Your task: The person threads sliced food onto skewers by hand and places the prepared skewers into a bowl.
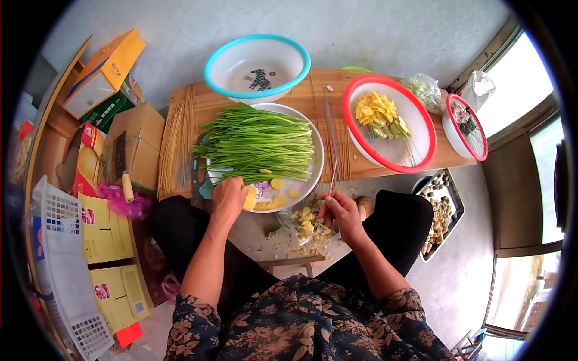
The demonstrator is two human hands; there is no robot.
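Observation:
My left hand is closed at the near rim of a white plate, its fingertips against a round yellow slice that looks like potato. More such slices lie on the plate beside a big heap of green garlic chives. Between the thumb and fingers of my right hand is a thin bamboo skewer, pointing up and away from me. It stands right of the plate, over the floor. No food shows on the visible part of this skewer.
Loose bamboo skewers lie along the wooden table's left side. Behind the plate stands a blue-rimmed basin; a red-rimmed basin holds skewered yellow slices. Below are a bag of yellow scraps and a metal tray of skewered food. Boxes crowd the left.

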